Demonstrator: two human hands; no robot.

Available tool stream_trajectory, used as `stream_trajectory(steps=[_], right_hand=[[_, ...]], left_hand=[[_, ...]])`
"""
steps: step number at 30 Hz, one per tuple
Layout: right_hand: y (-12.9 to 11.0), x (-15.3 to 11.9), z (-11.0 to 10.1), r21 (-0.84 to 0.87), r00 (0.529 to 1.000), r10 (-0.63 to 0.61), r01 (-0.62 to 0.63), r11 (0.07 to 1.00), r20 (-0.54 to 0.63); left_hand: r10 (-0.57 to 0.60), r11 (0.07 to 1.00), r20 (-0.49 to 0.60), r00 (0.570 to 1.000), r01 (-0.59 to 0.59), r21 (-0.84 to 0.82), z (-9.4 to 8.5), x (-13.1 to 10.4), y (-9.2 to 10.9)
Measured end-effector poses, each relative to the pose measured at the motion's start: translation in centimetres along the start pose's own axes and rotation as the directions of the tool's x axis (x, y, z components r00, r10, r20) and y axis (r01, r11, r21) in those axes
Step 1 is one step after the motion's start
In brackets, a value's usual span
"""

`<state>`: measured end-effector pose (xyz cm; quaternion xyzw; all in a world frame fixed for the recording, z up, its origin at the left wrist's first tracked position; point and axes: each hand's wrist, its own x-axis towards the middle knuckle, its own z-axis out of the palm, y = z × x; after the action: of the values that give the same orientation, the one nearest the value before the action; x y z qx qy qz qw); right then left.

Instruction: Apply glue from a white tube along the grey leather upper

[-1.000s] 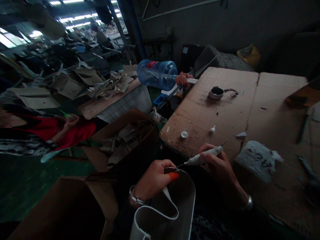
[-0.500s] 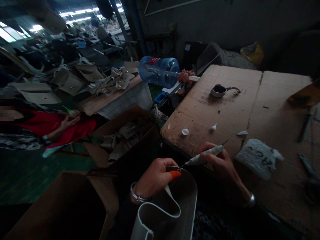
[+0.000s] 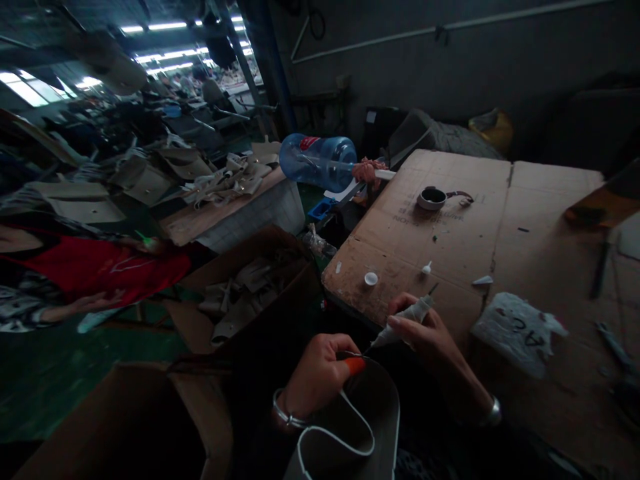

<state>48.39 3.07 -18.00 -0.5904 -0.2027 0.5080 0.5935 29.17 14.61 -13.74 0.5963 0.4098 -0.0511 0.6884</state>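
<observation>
My left hand (image 3: pixel 320 373) pinches the upper rim of a pale leather bag piece (image 3: pixel 387 407) between thumb and fingers. An orange cover wraps the thumb tip. The bag piece stands curved in front of me, its light edge bending in a wave. In my right hand (image 3: pixel 425 333) is a slim pointed tool (image 3: pixel 397 327) wrapped in pale tape, held like a pen. Its thin tip meets or nearly meets the rim beside my left fingers; exact contact is too dark to see. A thin dark rod sticks out of its rear end.
On the cardboard-covered table (image 3: pixel 450 247) lie a tape roll (image 3: pixel 431 198), a small white cap (image 3: pixel 371 279), a white nozzle (image 3: pixel 427 268) and a plastic bag (image 3: pixel 517 330). Cardboard boxes (image 3: pixel 200 413) stand at left. A co-worker in a red apron (image 3: pixel 125 267) sits beyond, near a blue water bottle (image 3: pixel 317 162).
The whole view has shifted, so table and hands appear lower. My hands keep the same hold on bag piece and tool. One of the co-worker's hands has moved down, away from the green item.
</observation>
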Motion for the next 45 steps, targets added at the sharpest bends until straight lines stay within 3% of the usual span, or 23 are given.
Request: stream_trajectory(steps=[5,13,17,19,23,26,29,34,40,45], right_hand=[[0.6,-0.6,0.6,0.001,0.999,-0.033,0.033,0.999,-0.018],[0.0,-1.0,0.9,0.024,0.997,0.069,-0.070,0.997,0.026],[0.3,-1.2,1.0,-0.049,0.997,0.060,-0.063,0.997,-0.053],[0.6,-0.9,0.6,-0.014,0.985,0.079,-0.082,0.997,-0.150],[0.9,0.4,-0.7,0.129,0.911,0.053,0.000,0.992,-0.410],[0.8,1.4,-1.2,-0.068,0.862,-0.143,0.126,0.990,-0.485],[0.8,2.0,-1.0,-0.257,0.836,-0.292,0.189,0.948,-0.464],[1.6,2.7,-0.7,-0.390,0.850,-0.331,0.164,0.906,-0.410],[1.9,2.9,-1.2,-0.495,0.875,-0.319,0.109,0.862,-0.363],[1.7,2.8,-1.6,-0.557,0.855,-0.378,0.132,0.820,-0.354]], left_hand=[[0.013,1.000,-0.030,0.999,-0.013,0.009,-0.3,0.4,-1.0],[-0.010,0.997,-0.002,1.000,0.010,-0.079,-0.2,0.8,-1.2],[-0.026,0.996,-0.010,1.000,0.026,-0.080,-0.3,0.6,-1.0],[-0.032,0.995,0.001,0.999,0.032,-0.091,-0.3,0.5,-0.9],[-0.033,0.995,-0.006,0.999,0.033,-0.093,-0.9,0.1,-0.9],[-0.008,0.994,-0.032,0.999,0.004,-0.110,-1.8,-0.1,-1.2],[0.008,0.992,-0.022,1.000,-0.011,-0.124,-2.8,-0.1,-2.0],[-0.022,0.992,-0.031,0.999,0.018,-0.126,-4.0,0.0,-3.2],[-0.011,0.991,-0.048,0.999,0.005,-0.132,-4.2,-0.2,-3.0],[-0.006,0.994,-0.043,0.999,0.002,-0.108,-4.2,-0.3,-2.6]])
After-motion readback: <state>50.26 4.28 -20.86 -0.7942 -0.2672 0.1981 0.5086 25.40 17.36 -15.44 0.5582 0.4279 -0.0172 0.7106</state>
